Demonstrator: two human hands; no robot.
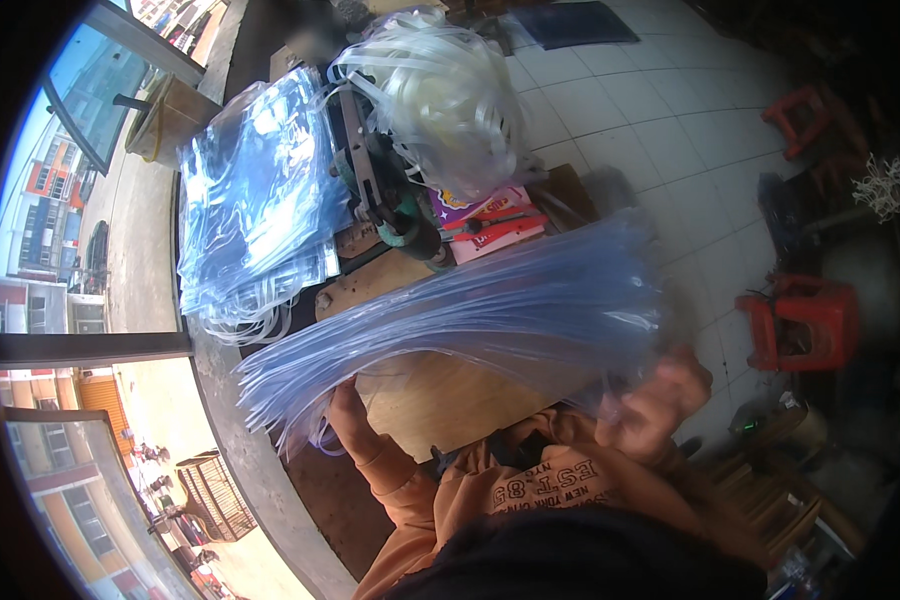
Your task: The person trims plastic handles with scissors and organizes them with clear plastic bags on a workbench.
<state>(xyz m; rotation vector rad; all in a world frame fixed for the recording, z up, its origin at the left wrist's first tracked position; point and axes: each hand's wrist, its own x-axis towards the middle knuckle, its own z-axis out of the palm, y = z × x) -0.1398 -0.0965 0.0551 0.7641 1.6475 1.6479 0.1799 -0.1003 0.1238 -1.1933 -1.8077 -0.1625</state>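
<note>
A thick sheaf of clear bluish plastic sheets (450, 300) arches across in front of me, above a wooden board (440, 405). Its left end fans out into many layered edges. My left hand (346, 412) is closed on the lower edge near that end, its fingers partly hidden by the plastic. At the right end, my right hand (660, 405) is curled against the lower corner of the sheets, blurred by motion. The sheaf's right end is blurred too.
Beyond the sheaf stands a metal machine with a dark lever (362, 165). To its left lies a stack of clear plastic sheets (260, 190); a bundle of whitish strips (440, 100) sits right of it. A red-handled tool (495, 222) rests on pink packaging. Red stools (805, 325) stand on the tiled floor.
</note>
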